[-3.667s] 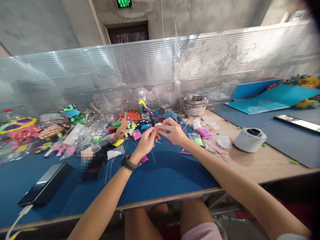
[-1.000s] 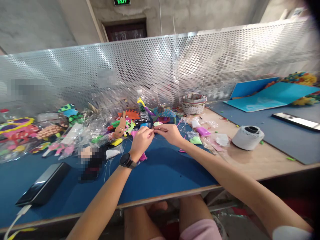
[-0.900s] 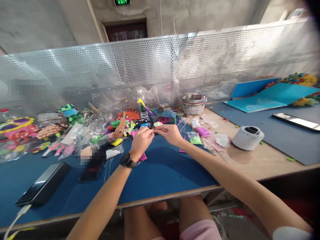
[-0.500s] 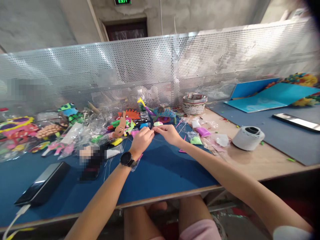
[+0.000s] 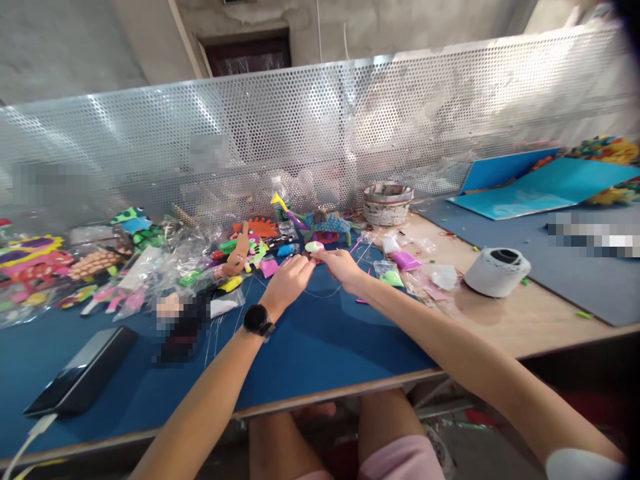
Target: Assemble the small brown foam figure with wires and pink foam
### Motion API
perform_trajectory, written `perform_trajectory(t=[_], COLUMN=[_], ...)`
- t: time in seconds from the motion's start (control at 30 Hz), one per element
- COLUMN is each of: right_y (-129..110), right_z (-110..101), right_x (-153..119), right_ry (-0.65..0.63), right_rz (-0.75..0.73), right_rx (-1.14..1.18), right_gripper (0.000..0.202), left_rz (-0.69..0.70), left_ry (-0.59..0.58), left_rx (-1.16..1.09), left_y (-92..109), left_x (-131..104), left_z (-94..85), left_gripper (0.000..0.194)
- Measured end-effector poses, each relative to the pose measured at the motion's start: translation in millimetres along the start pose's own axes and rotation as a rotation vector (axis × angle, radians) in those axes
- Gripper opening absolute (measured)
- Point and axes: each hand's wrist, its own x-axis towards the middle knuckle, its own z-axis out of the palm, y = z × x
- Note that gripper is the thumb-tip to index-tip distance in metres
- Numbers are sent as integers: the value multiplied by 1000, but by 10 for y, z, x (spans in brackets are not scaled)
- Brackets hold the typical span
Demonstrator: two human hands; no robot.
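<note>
Pale green lump (image 5: 315,247) sits just past my fingertips, and I can't tell if I touch it. My right hand (image 5: 345,268) has its thumb and finger tips together in a pinch. My left hand (image 5: 287,282) is curled right beside it, but its tips are hidden, so I can't tell if they grip anything. Whatever is between my hands is too small to see. A thin pale wire (image 5: 323,295) curves just on my side of them.

I think I'm in the middle of some tiny finger work, since both hands are at one spot. The spotted blue toy (image 5: 330,223) behind my hands looks mostly made to me. How much is left, I can't tell.

Blue table top (image 5: 340,360) lies under my hands, with bare wood (image 5: 500,327) off to the right. Right of my right hand are a purple packet (image 5: 405,261) and, farther out, a fat white roll (image 5: 497,273). Past that hand stands a basket (image 5: 387,207). Past my left hand stands a bottle (image 5: 278,193). Far ahead of both hands, a metal sheet full of holes (image 5: 415,113) runs across, with a dark door (image 5: 247,57) behind it.
</note>
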Motion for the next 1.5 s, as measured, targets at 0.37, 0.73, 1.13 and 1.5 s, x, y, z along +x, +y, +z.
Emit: perform_trajectory(t=[0.37,0.73,1.13,1.5], right_y=[-52,-69,-110,-76], right_z=[-80,-175,-72,-38], right_x=[-56,-77,-154,-116], right_ry=[-37,-13,-75,-357], right_rz=[-539,-926,-642,-42], right_rx=[-199,-590,-384,113], right_gripper=[34,30,30,27], left_rz=[-558,-599,-472,-239], left_ry=[232,169,132,44], left_rx=[-552,-737,-515,-236], left_y=[51,-45,-92,-67], left_x=[30,-11,-5,-3], left_z=[-107,-36,-122,-197], left_gripper=[19,21,16,11])
